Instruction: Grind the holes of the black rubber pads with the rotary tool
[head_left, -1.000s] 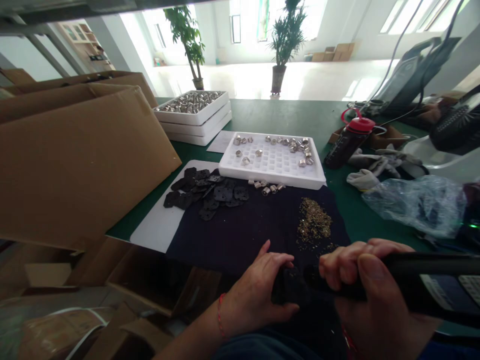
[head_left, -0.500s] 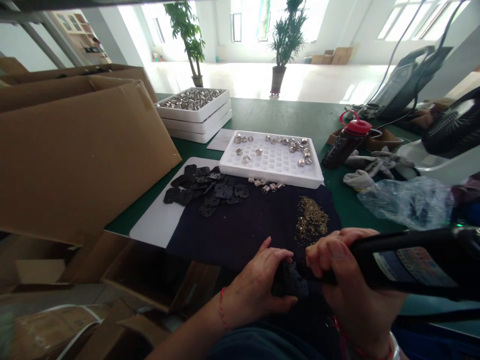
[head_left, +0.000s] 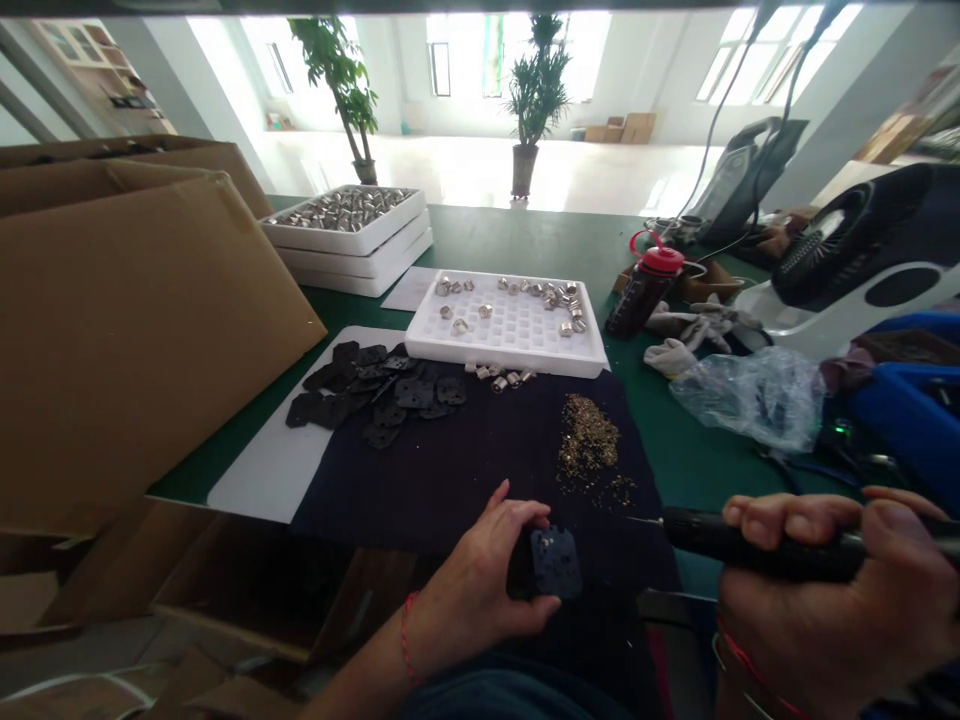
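Our left hand (head_left: 469,595) grips one black plate (head_left: 556,562) at the near edge of the dark cloth (head_left: 465,490). Our right hand (head_left: 832,600) closes around one rotary tool (head_left: 757,540), its bit near the plate's right side, not touching. Farther away lie one brass shavings pile (head_left: 587,438) and one heap of plates (head_left: 375,395).

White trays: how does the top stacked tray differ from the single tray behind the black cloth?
The top stacked tray rests on other trays, while the single tray stands alone. The top tray is packed with metal pieces; the single tray holds few, mostly along its far side. Both are white.
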